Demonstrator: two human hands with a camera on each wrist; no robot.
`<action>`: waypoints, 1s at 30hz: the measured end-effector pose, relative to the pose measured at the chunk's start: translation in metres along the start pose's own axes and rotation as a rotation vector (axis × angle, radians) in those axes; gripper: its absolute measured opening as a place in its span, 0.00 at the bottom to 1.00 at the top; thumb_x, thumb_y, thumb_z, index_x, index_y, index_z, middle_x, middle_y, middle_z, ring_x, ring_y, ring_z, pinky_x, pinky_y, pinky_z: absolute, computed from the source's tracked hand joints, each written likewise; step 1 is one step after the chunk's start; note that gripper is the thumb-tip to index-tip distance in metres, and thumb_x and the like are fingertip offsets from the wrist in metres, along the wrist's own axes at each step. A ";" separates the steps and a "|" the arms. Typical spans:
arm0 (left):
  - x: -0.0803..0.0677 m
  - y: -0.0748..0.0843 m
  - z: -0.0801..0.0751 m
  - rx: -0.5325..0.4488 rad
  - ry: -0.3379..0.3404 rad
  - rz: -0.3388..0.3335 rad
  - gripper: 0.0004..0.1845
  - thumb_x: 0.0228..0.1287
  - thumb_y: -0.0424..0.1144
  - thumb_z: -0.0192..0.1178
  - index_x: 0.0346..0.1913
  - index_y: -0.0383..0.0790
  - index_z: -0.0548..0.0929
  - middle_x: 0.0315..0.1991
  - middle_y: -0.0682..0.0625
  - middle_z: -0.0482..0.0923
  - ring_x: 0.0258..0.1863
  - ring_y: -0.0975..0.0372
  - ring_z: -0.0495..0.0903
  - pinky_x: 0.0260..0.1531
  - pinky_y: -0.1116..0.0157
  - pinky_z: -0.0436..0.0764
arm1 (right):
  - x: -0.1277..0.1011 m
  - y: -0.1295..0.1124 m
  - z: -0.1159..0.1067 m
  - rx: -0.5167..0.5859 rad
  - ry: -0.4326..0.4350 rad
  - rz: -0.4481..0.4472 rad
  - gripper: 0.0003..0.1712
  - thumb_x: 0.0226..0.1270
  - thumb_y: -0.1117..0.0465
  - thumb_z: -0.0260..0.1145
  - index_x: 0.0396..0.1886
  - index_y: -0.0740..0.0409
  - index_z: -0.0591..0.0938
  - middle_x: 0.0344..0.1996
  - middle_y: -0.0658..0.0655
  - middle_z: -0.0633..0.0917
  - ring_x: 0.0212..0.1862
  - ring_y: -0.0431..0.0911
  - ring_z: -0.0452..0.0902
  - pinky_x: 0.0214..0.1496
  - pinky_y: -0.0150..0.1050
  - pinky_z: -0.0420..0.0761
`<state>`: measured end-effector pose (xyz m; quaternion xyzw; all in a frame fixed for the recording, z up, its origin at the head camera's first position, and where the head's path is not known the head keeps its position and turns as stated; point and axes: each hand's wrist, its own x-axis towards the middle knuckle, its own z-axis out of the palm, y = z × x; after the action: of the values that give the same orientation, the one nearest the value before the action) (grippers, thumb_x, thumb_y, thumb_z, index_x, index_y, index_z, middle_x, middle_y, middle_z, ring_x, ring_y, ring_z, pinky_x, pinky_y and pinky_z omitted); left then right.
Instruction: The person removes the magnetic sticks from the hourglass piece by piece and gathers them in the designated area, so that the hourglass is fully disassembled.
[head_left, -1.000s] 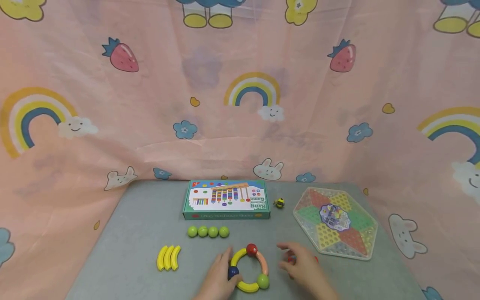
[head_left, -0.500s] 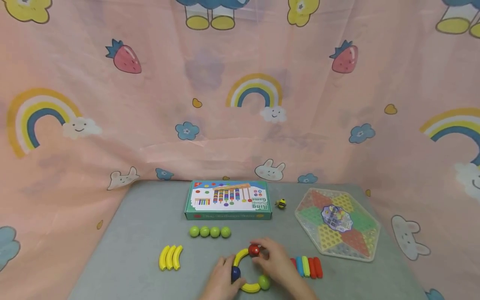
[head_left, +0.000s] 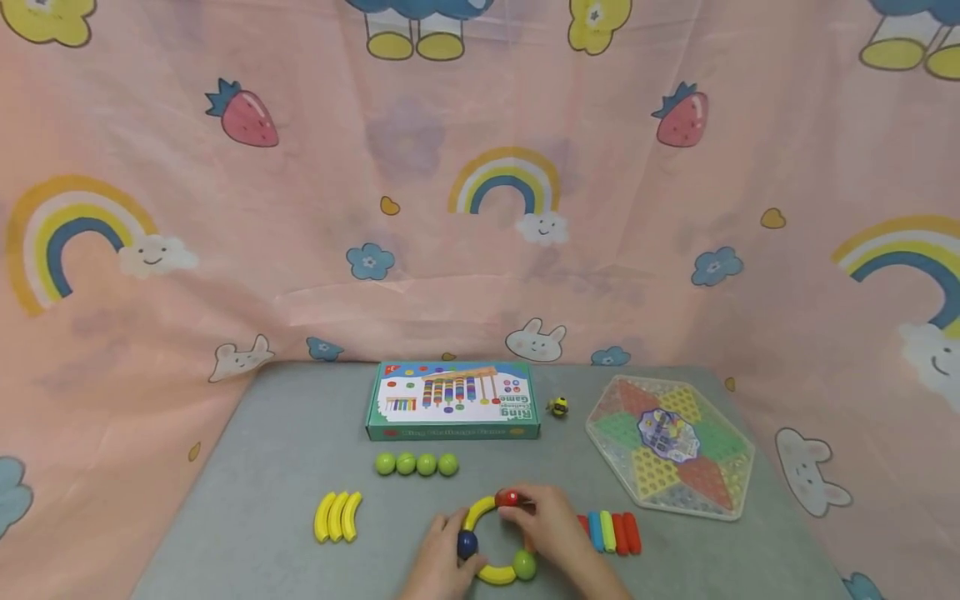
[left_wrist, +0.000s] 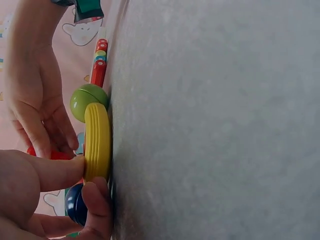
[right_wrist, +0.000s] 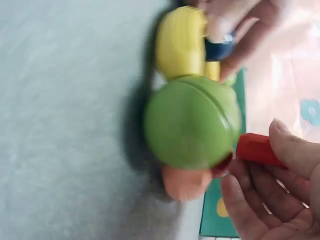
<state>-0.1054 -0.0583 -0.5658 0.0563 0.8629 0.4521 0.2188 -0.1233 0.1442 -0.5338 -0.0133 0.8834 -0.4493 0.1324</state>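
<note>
Ring: a loop of curved segments and balls (head_left: 495, 537) lies flat on the grey bench (head_left: 262, 467), near its front edge, between both hands.
Left hand (head_left: 442, 558): thumb and finger pinch the loop where the blue ball (head_left: 467, 544) meets the lower yellow arc (left_wrist: 97, 141).
Right hand (head_left: 551, 529): fingers curl round a red segment (right_wrist: 257, 149) beside the red ball (head_left: 507, 498).
Done, judging by the layout: yellow arcs, a peach arc (right_wrist: 186, 183), and red, blue and green balls (right_wrist: 190, 122) joined.
Left: three yellow arcs (head_left: 337, 516), four green balls (head_left: 416, 464), a row of coloured segments (head_left: 611, 532).
Elsewhere: game box (head_left: 453, 400), hexagonal board (head_left: 670, 442).
</note>
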 end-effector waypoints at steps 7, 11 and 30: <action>-0.003 0.000 -0.003 -0.058 0.112 0.001 0.35 0.61 0.30 0.66 0.72 0.35 0.67 0.64 0.33 0.59 0.49 0.52 0.76 0.42 0.56 0.82 | -0.011 0.001 -0.015 0.007 0.098 0.077 0.25 0.66 0.49 0.72 0.56 0.58 0.82 0.39 0.51 0.86 0.42 0.45 0.82 0.44 0.45 0.85; -0.003 0.002 -0.004 -0.027 0.160 -0.050 0.39 0.56 0.37 0.74 0.69 0.33 0.67 0.62 0.34 0.58 0.47 0.52 0.77 0.46 0.52 0.82 | -0.026 0.009 -0.032 0.076 0.169 0.152 0.30 0.60 0.46 0.75 0.54 0.59 0.79 0.30 0.48 0.86 0.33 0.44 0.81 0.34 0.39 0.80; -0.008 -0.003 -0.012 0.101 0.116 0.121 0.24 0.57 0.42 0.73 0.58 0.50 0.80 0.50 0.47 0.69 0.46 0.57 0.72 0.44 0.55 0.77 | -0.062 0.086 -0.097 -0.148 0.313 0.286 0.32 0.68 0.43 0.68 0.54 0.68 0.82 0.35 0.57 0.88 0.34 0.45 0.82 0.37 0.45 0.83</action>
<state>-0.1027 -0.0719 -0.5598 0.0929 0.8909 0.4228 0.1377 -0.0793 0.2811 -0.5339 0.1723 0.9166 -0.3566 0.0546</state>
